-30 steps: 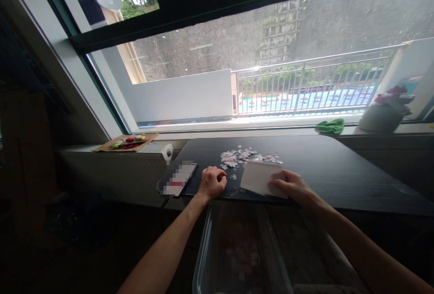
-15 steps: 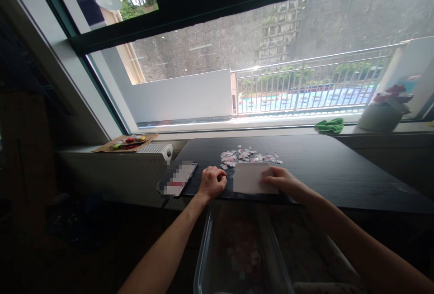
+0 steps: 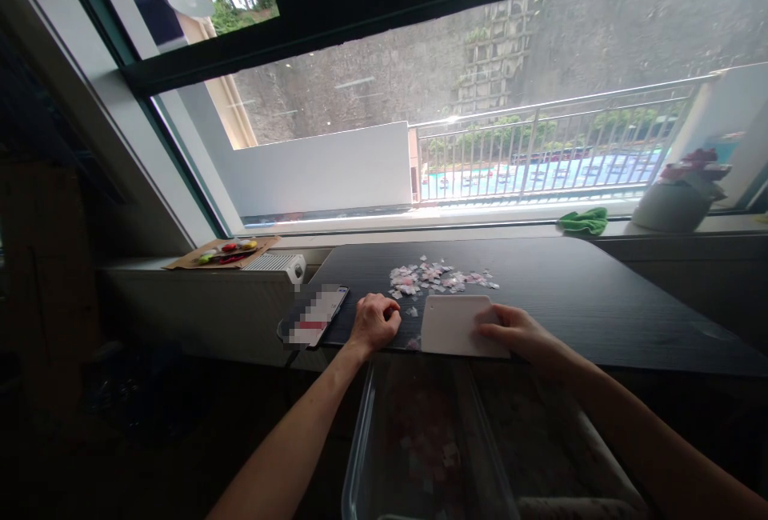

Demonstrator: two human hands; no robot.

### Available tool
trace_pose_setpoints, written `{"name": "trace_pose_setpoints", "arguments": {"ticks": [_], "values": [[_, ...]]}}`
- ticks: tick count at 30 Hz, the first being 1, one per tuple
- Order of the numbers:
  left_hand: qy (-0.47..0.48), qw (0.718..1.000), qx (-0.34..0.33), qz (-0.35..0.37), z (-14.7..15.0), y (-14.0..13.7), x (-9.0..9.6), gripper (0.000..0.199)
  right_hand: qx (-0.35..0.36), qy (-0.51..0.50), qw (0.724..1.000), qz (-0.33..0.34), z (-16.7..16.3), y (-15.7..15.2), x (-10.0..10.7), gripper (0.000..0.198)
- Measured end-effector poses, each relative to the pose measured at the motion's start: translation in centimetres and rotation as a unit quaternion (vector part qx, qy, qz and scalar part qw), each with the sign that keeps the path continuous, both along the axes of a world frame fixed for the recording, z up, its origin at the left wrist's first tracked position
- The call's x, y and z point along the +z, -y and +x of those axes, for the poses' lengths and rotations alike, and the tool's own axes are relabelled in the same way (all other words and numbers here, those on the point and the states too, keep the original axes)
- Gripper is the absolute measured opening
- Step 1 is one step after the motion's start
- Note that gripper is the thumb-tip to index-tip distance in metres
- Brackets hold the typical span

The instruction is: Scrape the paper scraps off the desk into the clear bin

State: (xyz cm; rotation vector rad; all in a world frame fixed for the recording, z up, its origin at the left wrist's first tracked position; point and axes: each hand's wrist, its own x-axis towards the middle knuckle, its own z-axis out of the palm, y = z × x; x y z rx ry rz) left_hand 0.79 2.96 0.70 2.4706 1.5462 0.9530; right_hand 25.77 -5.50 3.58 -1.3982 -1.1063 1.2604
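Since half a second ago, the right hand (image 3: 516, 330) has moved a little toward the person and slightly to the right, and the white card (image 3: 451, 326) has moved together with it. The left hand (image 3: 377, 322) has remained in the same place.

The right hand comes in from the right side, with the forearm stretched forward and slanting inward. It is closed on the right edge of the card in a pinch; the thumb lies on the face that we see, and the other fingers are mostly hidden. The card is in front of this hand's fingertips, to the left, with its lower edge at the near edge of the desk (image 3: 558, 284).

The left hand rests on the desk, to the left of the card and apart from it. Its fingers are curled into a loose fist; whether something is inside, I cannot tell.

Many small paper scraps (image 3: 420, 276) lie in a heap beyond both hands, and a few lie in the gap between the left hand and the card. Just to the left of the left hand is a phone (image 3: 312, 318). Below the hands, between the two forearms, stands a clear plastic box (image 3: 355, 456) with scraps inside.
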Motion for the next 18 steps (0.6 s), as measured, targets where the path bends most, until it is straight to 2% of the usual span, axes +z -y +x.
{"name": "trace_pose_setpoints", "arguments": {"ticks": [7, 13, 15, 18], "values": [[0.001, 1.000, -0.001, 0.002, 0.0, 0.0, 0.0, 0.014, -0.027, 0.026, 0.998, 0.042, -1.0, -1.6, -0.7, 0.021], [0.002, 1.000, 0.004, -0.005, 0.1, 0.1, 0.2, 0.014, 0.022, 0.006, 0.999, 0.023, -1.0, -1.0, -0.3, 0.025], [0.003, 1.000, 0.005, -0.004, 0.1, 0.1, 0.2, 0.014, 0.010, -0.005, 1.000, 0.029, -0.6, -1.1, -0.1, 0.025], [0.005, 1.000, 0.001, -0.001, 0.1, 0.1, 0.1, 0.013, -0.048, -0.012, 0.997, 0.065, 0.0, -2.1, -0.2, 0.026]]}}
